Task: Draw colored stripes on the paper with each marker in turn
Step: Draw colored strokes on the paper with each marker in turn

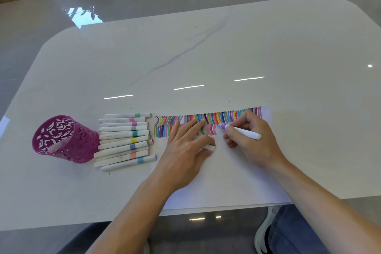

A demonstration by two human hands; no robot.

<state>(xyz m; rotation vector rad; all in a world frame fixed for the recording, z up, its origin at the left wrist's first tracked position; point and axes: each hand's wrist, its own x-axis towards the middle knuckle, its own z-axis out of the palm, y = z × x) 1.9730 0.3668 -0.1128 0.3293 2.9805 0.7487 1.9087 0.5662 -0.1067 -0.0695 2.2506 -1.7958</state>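
paper [226,171] lies flat on the white table [206,57], its near edge running along the table's near edge, right in front of the person. it is thin and light, so it will skate on the glossy top unless it is pinned. the left hand [185,148] does that job, fingers straight and spread, pressing down over the stripes [206,121] already drawn. a small white piece [209,147], probably the cap, sits at the thumb tip, though i cannot tell whether the thumb pins it or only lies beside it.

the right hand [251,140] is closed in a writing grip round the purple marker [241,131], fingers low on the barrel near the nib, with the tip on the paper at the end of the lower row of stripes. the marker is stiff, light and smooth, and holding it close to the tip looks best for short, even strokes.

the top row fills the far edge almost to the right corner (little space left there). the lower row has blank sheet to its right, and everything nearer the person is bare. the capped markers [123,142] lie in a heap just left of the sheet, touching a purple cup [64,140] lying on its side, an easy reach for the left hand.
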